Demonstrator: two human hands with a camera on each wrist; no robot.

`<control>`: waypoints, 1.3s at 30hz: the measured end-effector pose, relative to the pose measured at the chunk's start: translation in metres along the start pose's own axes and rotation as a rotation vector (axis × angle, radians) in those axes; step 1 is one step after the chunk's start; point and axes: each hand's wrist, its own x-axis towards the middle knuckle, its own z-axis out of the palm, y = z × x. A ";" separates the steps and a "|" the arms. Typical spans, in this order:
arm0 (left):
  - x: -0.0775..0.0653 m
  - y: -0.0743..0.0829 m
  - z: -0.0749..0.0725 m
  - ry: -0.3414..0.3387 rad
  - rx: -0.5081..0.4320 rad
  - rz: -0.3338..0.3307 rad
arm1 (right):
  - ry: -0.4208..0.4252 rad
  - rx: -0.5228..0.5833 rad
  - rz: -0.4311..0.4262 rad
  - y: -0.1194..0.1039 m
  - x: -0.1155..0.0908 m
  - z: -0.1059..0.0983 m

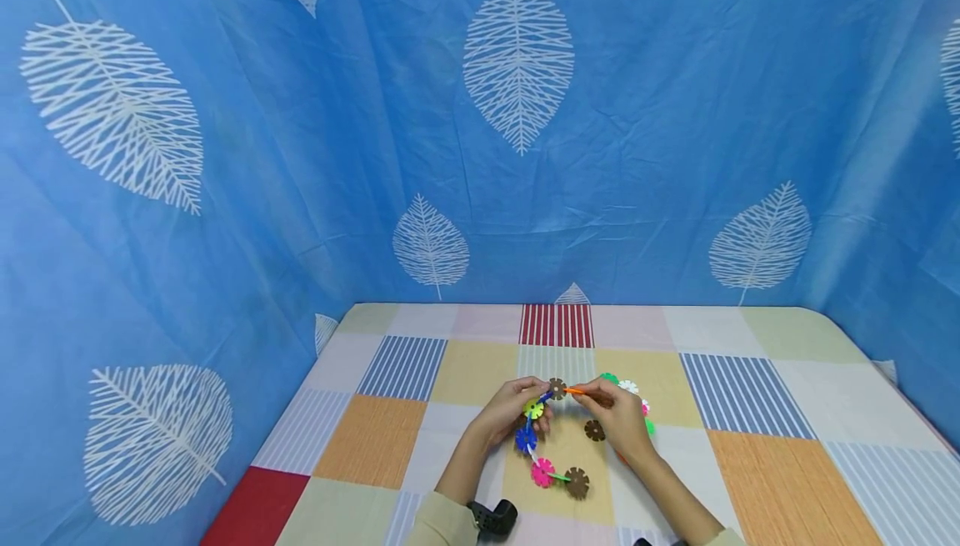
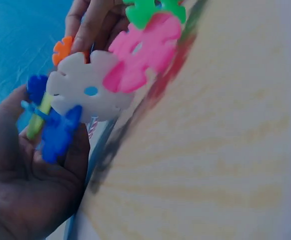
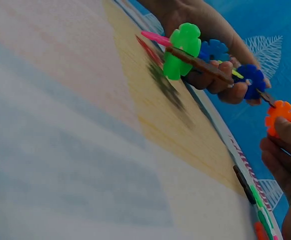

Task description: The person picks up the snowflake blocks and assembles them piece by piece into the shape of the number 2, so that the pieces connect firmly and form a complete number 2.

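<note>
1. the left hand (image 1: 510, 409) curls its fingers around one stretch of a chain (image 1: 527, 438) of notched plastic discs; the right hand (image 1: 619, 418), near it but apart, pinches an orange disc (image 1: 573, 390) between thumb and fingers.
2. the orange disc meets the edge of a brown disc (image 1: 557, 388) at the chain's upper end, between the two hands.
3. from there the chain runs through dark blue and a yellow-green disc (image 1: 534, 409) at the left hand, then more blue, a white disc (image 2: 89, 86), a pink disc (image 1: 543, 472) and a green disc (image 3: 183, 51), ending in another brown one. it is held above the patchwork cloth (image 1: 375, 443).
4. the left wrist view is dim and soft, so which left fingers bear on which disc is hard to say.
5. beside the right hand on the cloth lie further discs (image 1: 595, 430), brown, green, white and pink, partly hidden by that hand.
6. behind hangs a blue curtain (image 1: 637, 154) printed with white leaves.
</note>
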 end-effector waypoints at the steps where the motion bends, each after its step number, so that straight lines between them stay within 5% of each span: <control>1: 0.000 0.000 0.001 -0.007 0.004 0.009 | -0.009 -0.046 -0.019 0.000 0.000 0.000; 10: 0.000 -0.004 0.006 0.040 0.000 0.103 | -0.013 -0.290 -0.218 -0.001 0.000 0.001; 18: 0.000 -0.004 0.010 0.051 0.001 0.129 | 0.054 -0.196 -0.316 0.003 -0.001 0.003; 25: -0.002 -0.001 0.012 0.091 0.015 0.134 | 0.038 -0.255 -0.399 0.004 -0.001 0.004; 39: 0.002 -0.003 0.012 0.076 0.036 0.140 | 0.037 -0.253 -0.428 0.005 -0.001 0.008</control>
